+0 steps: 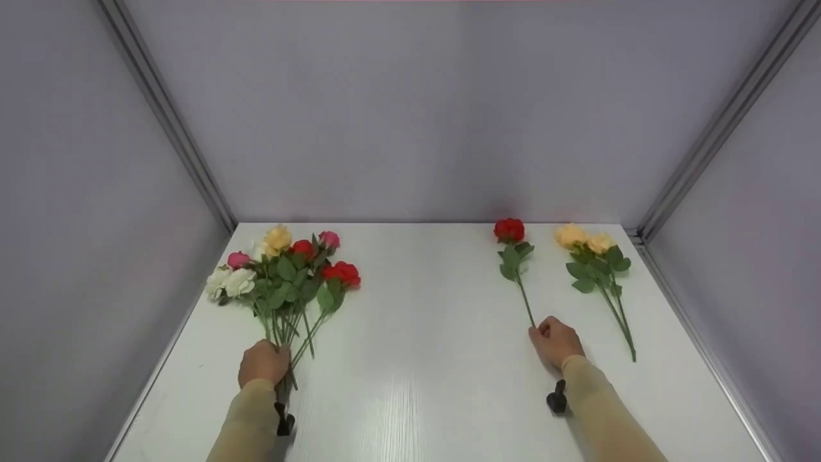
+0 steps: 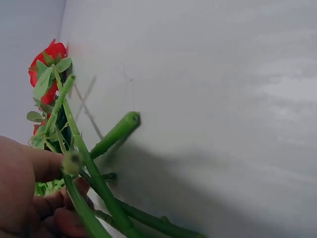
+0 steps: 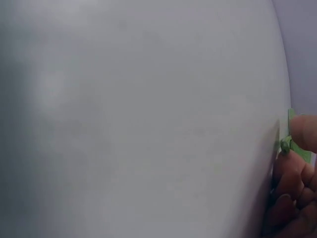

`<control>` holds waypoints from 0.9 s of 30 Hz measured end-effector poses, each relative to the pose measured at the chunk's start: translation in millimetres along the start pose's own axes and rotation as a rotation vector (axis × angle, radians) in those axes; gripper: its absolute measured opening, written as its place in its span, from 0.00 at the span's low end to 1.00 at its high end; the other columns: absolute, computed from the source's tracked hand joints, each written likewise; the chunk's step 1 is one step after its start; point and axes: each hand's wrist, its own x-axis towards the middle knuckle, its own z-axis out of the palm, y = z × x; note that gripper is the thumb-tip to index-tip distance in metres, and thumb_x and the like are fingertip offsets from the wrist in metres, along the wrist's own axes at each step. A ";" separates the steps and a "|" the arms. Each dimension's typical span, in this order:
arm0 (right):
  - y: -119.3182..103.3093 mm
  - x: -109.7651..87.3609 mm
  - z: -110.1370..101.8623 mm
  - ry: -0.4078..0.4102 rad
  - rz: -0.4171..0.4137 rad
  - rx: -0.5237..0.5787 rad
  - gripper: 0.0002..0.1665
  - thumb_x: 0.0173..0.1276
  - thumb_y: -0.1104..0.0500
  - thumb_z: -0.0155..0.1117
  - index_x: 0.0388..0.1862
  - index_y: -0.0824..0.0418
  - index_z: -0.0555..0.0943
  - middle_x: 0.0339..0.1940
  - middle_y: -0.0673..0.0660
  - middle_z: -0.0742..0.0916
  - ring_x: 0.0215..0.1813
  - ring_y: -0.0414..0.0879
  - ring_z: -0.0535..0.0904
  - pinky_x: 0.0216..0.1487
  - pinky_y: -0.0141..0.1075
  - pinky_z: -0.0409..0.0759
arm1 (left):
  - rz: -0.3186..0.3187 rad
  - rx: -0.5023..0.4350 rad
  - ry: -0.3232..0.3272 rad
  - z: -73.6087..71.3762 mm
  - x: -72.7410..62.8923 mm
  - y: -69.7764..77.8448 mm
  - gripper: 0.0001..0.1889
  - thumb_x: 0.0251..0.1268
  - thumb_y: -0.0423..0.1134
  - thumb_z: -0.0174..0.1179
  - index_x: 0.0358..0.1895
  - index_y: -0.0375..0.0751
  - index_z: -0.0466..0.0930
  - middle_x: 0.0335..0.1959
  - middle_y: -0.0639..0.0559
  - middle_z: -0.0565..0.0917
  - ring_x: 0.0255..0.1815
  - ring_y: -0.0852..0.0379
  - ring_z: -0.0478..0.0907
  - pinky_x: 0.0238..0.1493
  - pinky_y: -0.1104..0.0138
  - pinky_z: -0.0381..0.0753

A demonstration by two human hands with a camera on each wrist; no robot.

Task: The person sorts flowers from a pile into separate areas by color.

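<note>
At the left of the head view, my left hand (image 1: 264, 362) grips the stems (image 2: 106, 193) of a bunch of flowers. White blooms (image 1: 239, 282), a yellow one (image 1: 278, 238), pink ones (image 1: 329, 239) and red ones (image 1: 343, 274) fan out beyond the fingers, above green leaves (image 1: 282, 289). Cut stem ends poke out past the thumb in the left wrist view. My right hand (image 1: 557, 343) pinches a single red rose (image 1: 509, 230) low on its stem between thumb and fingers. That stem's end (image 3: 285, 145) shows between the fingertips in the right wrist view.
Two yellow roses (image 1: 585, 239) with leafy stems lie to the right of my right hand. The white tabletop (image 1: 410, 333) is bounded by grey panels (image 1: 410, 115) at the back and both sides. Each wrist wears a small black device (image 1: 557, 398).
</note>
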 end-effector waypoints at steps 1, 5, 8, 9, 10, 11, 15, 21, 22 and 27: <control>-0.1 0.2 0.0 -0.001 0.002 0.000 0.16 0.72 0.48 0.55 0.37 0.60 0.75 0.28 0.54 0.78 0.32 0.48 0.72 0.36 0.40 0.69 | 0.001 -0.002 0.011 0.6 1.3 -0.5 0.18 0.68 0.43 0.52 0.40 0.26 0.77 0.32 0.36 0.82 0.30 0.44 0.79 0.31 0.51 0.76; 0.2 1.0 0.7 -0.004 0.003 -0.005 0.15 0.72 0.48 0.55 0.38 0.60 0.75 0.29 0.54 0.79 0.33 0.48 0.73 0.36 0.41 0.69 | 0.000 -0.023 0.032 3.0 5.6 -1.3 0.16 0.65 0.42 0.57 0.40 0.28 0.78 0.33 0.37 0.83 0.31 0.43 0.80 0.33 0.50 0.77; 0.4 1.4 1.0 0.005 0.000 -0.008 0.15 0.72 0.48 0.56 0.38 0.60 0.75 0.30 0.54 0.79 0.33 0.48 0.73 0.36 0.41 0.69 | -0.018 -0.037 0.024 4.1 6.6 -0.8 0.14 0.63 0.40 0.58 0.39 0.28 0.79 0.32 0.38 0.83 0.31 0.44 0.80 0.32 0.51 0.77; 0.5 1.3 1.0 0.007 -0.004 -0.009 0.15 0.72 0.48 0.56 0.38 0.60 0.75 0.30 0.54 0.79 0.33 0.48 0.73 0.37 0.41 0.69 | -0.025 -0.038 0.019 4.2 6.5 -0.5 0.14 0.63 0.40 0.58 0.38 0.28 0.78 0.31 0.39 0.83 0.30 0.45 0.80 0.32 0.51 0.77; 0.4 1.3 1.1 0.010 -0.004 -0.010 0.15 0.72 0.48 0.56 0.38 0.60 0.75 0.30 0.54 0.79 0.33 0.48 0.73 0.37 0.41 0.70 | -0.033 -0.041 0.014 4.3 6.5 -0.2 0.13 0.62 0.39 0.58 0.37 0.28 0.78 0.30 0.39 0.83 0.30 0.45 0.80 0.31 0.52 0.77; 0.4 1.2 1.2 0.011 -0.006 -0.011 0.15 0.72 0.48 0.56 0.38 0.60 0.75 0.30 0.54 0.79 0.33 0.48 0.73 0.37 0.41 0.70 | -0.038 -0.044 0.010 4.5 6.5 -0.1 0.13 0.62 0.38 0.58 0.37 0.28 0.78 0.30 0.38 0.83 0.30 0.45 0.80 0.30 0.52 0.76; -0.5 0.2 1.1 -0.001 -0.006 -0.013 0.15 0.72 0.48 0.55 0.38 0.59 0.75 0.31 0.54 0.80 0.33 0.48 0.73 0.38 0.42 0.70 | -0.054 -0.079 -0.011 4.2 7.2 -0.4 0.15 0.60 0.38 0.57 0.39 0.26 0.77 0.32 0.36 0.82 0.30 0.44 0.79 0.30 0.52 0.76; -1.2 -0.8 1.6 -0.007 -0.007 -0.010 0.15 0.72 0.47 0.55 0.38 0.59 0.75 0.31 0.54 0.80 0.33 0.48 0.74 0.38 0.42 0.70 | -0.073 -0.145 -0.044 4.3 10.2 -7.5 0.16 0.61 0.41 0.54 0.39 0.27 0.76 0.34 0.37 0.80 0.32 0.46 0.75 0.33 0.55 0.75; -0.7 -0.6 1.8 -0.005 -0.009 -0.010 0.15 0.72 0.48 0.56 0.38 0.59 0.75 0.31 0.54 0.80 0.33 0.48 0.74 0.37 0.42 0.70 | -0.070 -0.154 -0.051 4.5 11.1 -8.8 0.15 0.61 0.41 0.53 0.36 0.29 0.75 0.31 0.39 0.79 0.30 0.47 0.73 0.31 0.56 0.74; 1.7 1.0 2.3 0.007 -0.015 -0.015 0.14 0.71 0.48 0.57 0.37 0.60 0.75 0.30 0.54 0.80 0.33 0.48 0.73 0.37 0.41 0.70 | -0.063 -0.265 -0.101 3.5 14.1 -12.9 0.17 0.67 0.48 0.53 0.36 0.33 0.73 0.29 0.45 0.75 0.31 0.49 0.70 0.32 0.58 0.71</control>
